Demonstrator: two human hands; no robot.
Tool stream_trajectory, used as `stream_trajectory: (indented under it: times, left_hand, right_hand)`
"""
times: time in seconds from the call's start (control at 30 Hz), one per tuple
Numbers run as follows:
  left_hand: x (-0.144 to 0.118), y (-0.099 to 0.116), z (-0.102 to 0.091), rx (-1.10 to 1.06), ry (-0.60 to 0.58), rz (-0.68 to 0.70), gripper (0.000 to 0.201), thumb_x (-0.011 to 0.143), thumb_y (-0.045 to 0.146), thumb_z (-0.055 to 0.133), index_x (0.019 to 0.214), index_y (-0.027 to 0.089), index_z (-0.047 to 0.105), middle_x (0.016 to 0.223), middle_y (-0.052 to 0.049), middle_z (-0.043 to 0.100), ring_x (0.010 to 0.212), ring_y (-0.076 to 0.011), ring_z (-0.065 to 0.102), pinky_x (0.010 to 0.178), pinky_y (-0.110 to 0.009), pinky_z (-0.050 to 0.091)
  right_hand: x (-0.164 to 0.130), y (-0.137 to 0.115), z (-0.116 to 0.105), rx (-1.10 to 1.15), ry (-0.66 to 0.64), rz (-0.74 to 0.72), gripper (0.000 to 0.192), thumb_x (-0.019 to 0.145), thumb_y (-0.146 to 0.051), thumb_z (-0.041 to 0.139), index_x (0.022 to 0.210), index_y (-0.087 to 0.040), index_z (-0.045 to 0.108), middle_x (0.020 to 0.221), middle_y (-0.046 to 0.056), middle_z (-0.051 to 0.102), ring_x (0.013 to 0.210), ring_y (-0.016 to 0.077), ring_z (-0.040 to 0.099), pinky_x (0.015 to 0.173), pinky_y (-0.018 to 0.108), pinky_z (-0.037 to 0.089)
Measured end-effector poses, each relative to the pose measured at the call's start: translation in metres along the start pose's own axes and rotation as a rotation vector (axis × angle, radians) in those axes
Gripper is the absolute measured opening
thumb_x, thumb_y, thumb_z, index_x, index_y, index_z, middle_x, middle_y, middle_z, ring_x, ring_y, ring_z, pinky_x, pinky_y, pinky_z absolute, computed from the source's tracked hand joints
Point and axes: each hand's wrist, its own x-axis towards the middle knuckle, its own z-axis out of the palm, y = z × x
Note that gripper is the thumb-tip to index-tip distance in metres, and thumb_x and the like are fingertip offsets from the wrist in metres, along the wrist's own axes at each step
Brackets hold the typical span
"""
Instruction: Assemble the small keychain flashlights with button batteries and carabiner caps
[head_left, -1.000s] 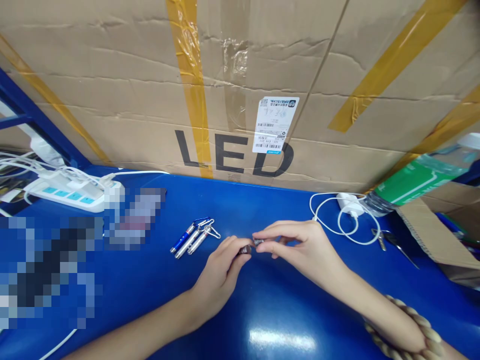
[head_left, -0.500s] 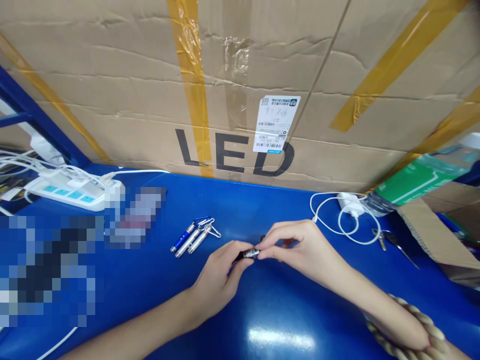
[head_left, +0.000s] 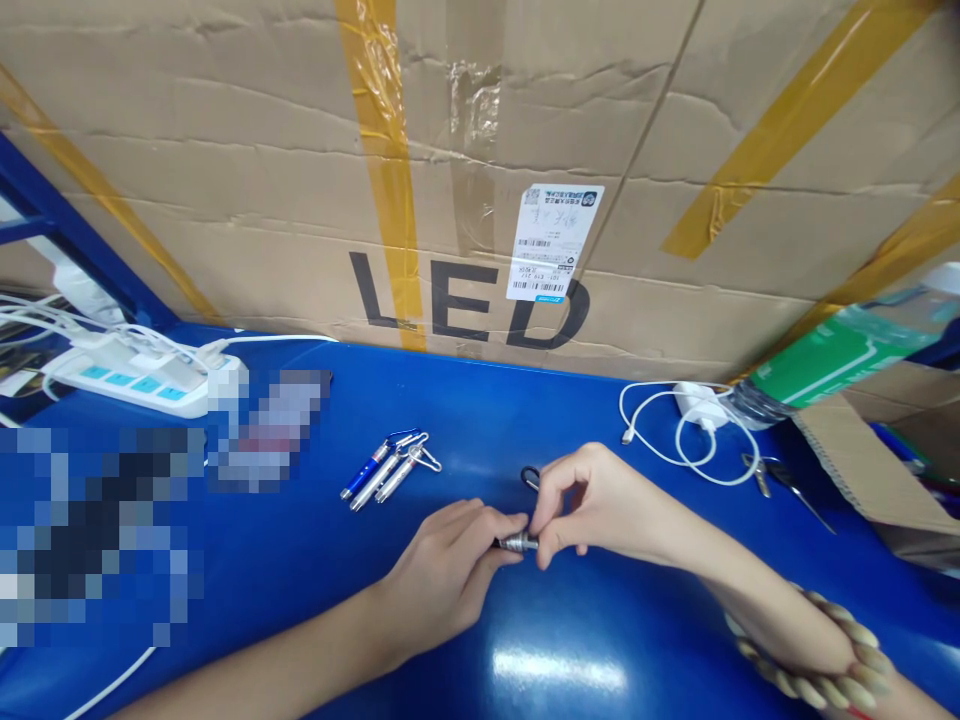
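My left hand [head_left: 461, 560] is closed, its thumb and fingertips gripping a small keychain flashlight [head_left: 517, 542] with a silver end. Most of the flashlight's body is hidden by the fingers. Thumb and forefinger of my right hand [head_left: 581, 510] pinch at the silver end from the other side. A black clip loop [head_left: 530, 477] sticks out beside the right fingertips; what it is fixed to is hidden. To the left on the blue table [head_left: 450, 410] lie a blue keychain flashlight [head_left: 366, 476] and two silver keychain flashlights [head_left: 395, 478], side by side with their clips.
A large cardboard box [head_left: 300, 200] stands along the back. At the left are a power strip [head_left: 142, 380] with cords and a blurred-out object [head_left: 277, 430]. A white charger [head_left: 699, 402] with its cable, a green-labelled bottle [head_left: 840, 360] and scissors [head_left: 795, 490] lie at the right.
Both hands have come slightly lower and nearer to me with the flashlight. My right hand has turned, and the black clip loop shows more fully. The flashlights on the table stay put.
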Motion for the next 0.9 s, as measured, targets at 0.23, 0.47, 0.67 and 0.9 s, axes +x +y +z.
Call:
stream_trajectory:
  times: [0.23,0.47,0.67,0.9]
  left_hand:
    - [-0.001,-0.003,-0.001,-0.02,-0.014,-0.014,0.026,0.092,0.01,0.042,0.113,0.019,0.054,0.084,-0.004,0.071,0.07,-0.0154,0.061,0.072,-0.029,0.047]
    - [0.005,-0.006,-0.003,-0.063,-0.059,-0.059,0.029,0.092,0.009,0.04,0.114,0.019,0.056,0.082,-0.005,0.068,0.071,-0.0161,0.059,0.068,-0.027,0.047]
    - [0.008,-0.006,-0.003,-0.161,0.005,-0.311,0.019,0.091,0.014,0.043,0.101,0.018,0.058,0.084,-0.004,0.066,0.072,-0.0145,0.061,0.067,-0.023,0.048]
    - [0.01,-0.004,-0.005,-0.216,-0.005,-0.405,0.017,0.092,0.018,0.039,0.097,0.017,0.055,0.067,0.001,0.055,0.058,-0.0119,0.052,0.058,-0.02,0.044]
  right_hand:
    - [0.002,0.001,0.002,0.04,0.002,0.058,0.015,0.058,-0.023,0.079,0.057,-0.013,0.067,0.051,-0.002,0.061,0.045,0.0063,0.054,0.037,0.012,0.044]
    - [0.005,0.006,0.001,-0.008,0.044,0.059,0.02,0.06,-0.027,0.079,0.057,-0.013,0.065,0.049,-0.003,0.058,0.043,0.006,0.051,0.037,0.013,0.043]
    - [0.009,0.007,0.003,-0.252,0.271,-0.233,0.024,0.066,-0.037,0.076,0.064,-0.015,0.068,0.059,0.0,0.062,0.049,0.0087,0.054,0.041,0.017,0.043]
    - [0.006,0.015,-0.006,-0.595,0.294,-0.678,0.021,0.088,-0.033,0.055,0.097,-0.023,0.071,0.1,0.007,0.061,0.065,0.0102,0.059,0.06,0.024,0.051]
